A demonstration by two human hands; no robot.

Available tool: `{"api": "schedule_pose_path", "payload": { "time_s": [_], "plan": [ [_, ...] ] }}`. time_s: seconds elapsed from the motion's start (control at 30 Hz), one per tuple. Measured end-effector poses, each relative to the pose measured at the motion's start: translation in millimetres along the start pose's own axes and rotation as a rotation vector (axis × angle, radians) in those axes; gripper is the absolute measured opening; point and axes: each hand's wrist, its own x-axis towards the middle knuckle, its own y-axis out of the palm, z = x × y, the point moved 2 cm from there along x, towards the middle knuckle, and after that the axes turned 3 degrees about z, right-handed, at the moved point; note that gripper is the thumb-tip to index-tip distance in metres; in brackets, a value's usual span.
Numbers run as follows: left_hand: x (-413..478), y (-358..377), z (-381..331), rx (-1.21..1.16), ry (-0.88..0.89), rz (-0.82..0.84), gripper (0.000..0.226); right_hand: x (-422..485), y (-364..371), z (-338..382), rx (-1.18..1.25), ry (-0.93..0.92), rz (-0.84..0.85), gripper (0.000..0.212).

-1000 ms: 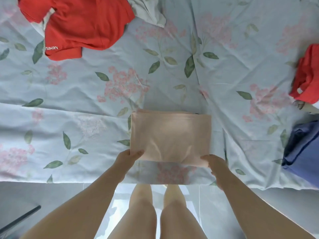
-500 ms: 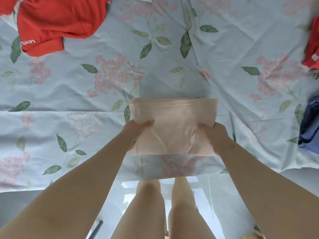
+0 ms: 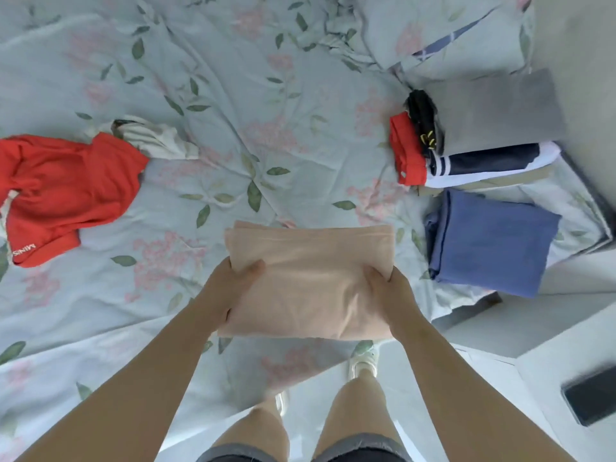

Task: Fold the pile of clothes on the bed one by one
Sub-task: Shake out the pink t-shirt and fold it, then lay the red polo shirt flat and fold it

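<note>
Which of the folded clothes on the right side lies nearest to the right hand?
The blue folded garment, lying alone beside the right hand; the grey-topped stack sits farther away.

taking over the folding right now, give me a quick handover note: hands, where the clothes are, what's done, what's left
Left hand: grips the left edge of the peach garment, thumb on top.
Right hand: grips its right edge the same way.
Done: the peach garment is folded. A blue garment and a stack topped by a grey piece lie folded on the right of the bed.
Left: set the peach garment down, probably by the folded ones. Then fold the red garment and the striped white piece touching it, both crumpled on the left.
</note>
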Motion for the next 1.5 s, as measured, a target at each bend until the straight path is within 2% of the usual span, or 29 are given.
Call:
{"api": "schedule_pose_path", "payload": {
  "time_s": [0.17,0.5,0.63,0.77,0.83,0.9,1.03,1.13,1.3,1.43,1.5],
  "plan": [
    [-1.0,98.5,-46.1,0.063,0.069,-0.006,0.050,22.0,-98.9,9.5,0.010,-0.069,-0.103,0.019],
    [10.2,317.1,-106.4,0.035,0.071,0.064,0.046,81.8,-303.7,3.0,-0.043,-0.026,-0.224,0.022],
    [15.6,368.7,-119.8,0.062,0.070,0.052,0.029,102.7,-350.0,-3.9,-0.036,0.035,-0.312,0.030],
    [21.5,381.9,-123.3,0.123,0.097,-0.124,0.015,117.3,-368.3,-13.0,0.041,0.125,-0.409,0.016],
    [20.1,377.5,-124.3,0.181,0.098,-0.188,0.020,119.6,-367.4,-14.9,0.022,0.153,-0.391,0.032],
    [18.3,370.9,-124.6,0.283,0.116,-0.176,0.021,120.7,-359.8,-10.7,-0.020,0.148,-0.335,0.042],
    [8.7,350.2,-123.2,0.689,0.205,-0.081,0.022,113.0,-321.2,13.7,-0.206,0.074,-0.216,0.039],
    [-1.6,321.8,-122.7,0.964,0.312,-0.071,0.024,99.7,-275.6,37.3,-0.401,-0.031,-0.090,0.037],
    [-22.6,246.5,-117.8,0.955,0.378,-0.135,0.026,62.0,-184.7,76.4,-0.582,-0.210,0.050,0.036],
    [-42.7,166.5,-102.5,0.955,0.420,-0.184,0.028,25.6,-99.2,91.5,-0.721,-0.328,0.096,0.017],
    [-53.9,124.3,-92.4,0.972,0.432,-0.213,0.028,2.1,-57.2,92.9,-0.754,-0.372,0.109,0.024]
  ]
}}
